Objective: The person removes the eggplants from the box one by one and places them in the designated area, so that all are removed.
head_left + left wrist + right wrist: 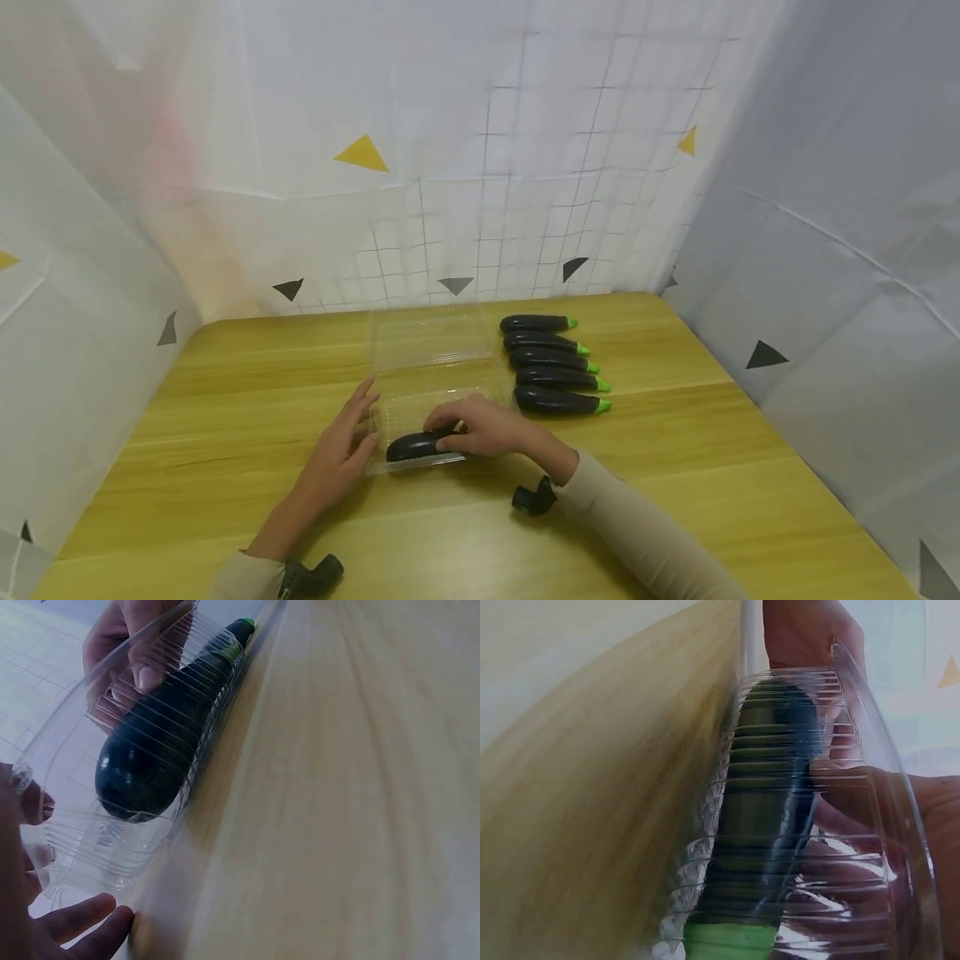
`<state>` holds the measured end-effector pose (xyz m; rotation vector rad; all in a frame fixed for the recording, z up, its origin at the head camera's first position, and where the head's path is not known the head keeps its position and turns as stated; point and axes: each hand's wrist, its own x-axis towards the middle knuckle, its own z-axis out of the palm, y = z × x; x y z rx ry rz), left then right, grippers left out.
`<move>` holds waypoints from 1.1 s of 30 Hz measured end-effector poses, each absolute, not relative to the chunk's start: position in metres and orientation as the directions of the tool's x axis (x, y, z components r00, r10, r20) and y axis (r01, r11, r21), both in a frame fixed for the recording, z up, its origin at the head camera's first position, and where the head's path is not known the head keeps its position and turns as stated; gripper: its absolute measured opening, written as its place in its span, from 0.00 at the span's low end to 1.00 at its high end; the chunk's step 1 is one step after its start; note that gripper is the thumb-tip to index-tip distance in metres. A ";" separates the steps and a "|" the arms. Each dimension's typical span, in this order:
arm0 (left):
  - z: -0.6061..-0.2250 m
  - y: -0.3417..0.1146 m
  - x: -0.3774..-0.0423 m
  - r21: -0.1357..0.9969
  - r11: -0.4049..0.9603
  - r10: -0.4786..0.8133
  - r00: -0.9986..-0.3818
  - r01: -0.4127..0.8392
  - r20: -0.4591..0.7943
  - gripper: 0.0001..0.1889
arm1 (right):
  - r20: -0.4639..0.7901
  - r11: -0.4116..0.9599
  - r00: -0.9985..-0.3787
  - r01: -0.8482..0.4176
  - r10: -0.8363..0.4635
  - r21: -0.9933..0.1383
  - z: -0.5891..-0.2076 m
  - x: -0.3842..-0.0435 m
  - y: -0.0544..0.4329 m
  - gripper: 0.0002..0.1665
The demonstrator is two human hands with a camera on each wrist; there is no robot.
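Observation:
An open clear plastic clamshell box [442, 408] lies on the table with its lid [431, 337] folded back toward the wall. Inside its near side is a dark eggplant [411, 447], lying lengthwise, with a green stem end visible through the ribbed wall in the left wrist view. My right hand [483, 423] reaches into the box and grips this eggplant from above, thumb on its near side. At the box's left end, my left hand [341, 450] rests with its fingers spread and relaxed against the wall.
Right of the box, several eggplants [557, 379] lie in a column, green stems pointing right. The wooden table [660, 467] ends at white sheeting [315, 242] at the back and both sides. A black wrist camera [534, 497] sits at each sleeve.

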<state>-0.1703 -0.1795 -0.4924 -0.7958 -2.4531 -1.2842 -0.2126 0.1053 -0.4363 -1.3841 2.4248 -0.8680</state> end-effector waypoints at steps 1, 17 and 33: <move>-0.492 -0.179 -0.170 0.679 0.457 0.347 -0.818 0.575 0.459 0.37 | 0.104 0.381 -0.534 -0.713 -0.839 -0.588 -0.437 -0.213 0.106 0.15; -0.491 -0.179 -0.171 0.691 0.422 0.347 -0.809 0.587 0.475 0.38 | 0.226 0.418 -0.635 -0.695 -0.739 -0.585 -0.439 -0.213 0.109 0.16; -0.491 -0.179 -0.169 0.690 0.432 0.349 -0.813 0.581 0.465 0.37 | 0.247 0.399 -0.662 -0.662 -0.707 -0.635 -0.432 -0.211 0.111 0.16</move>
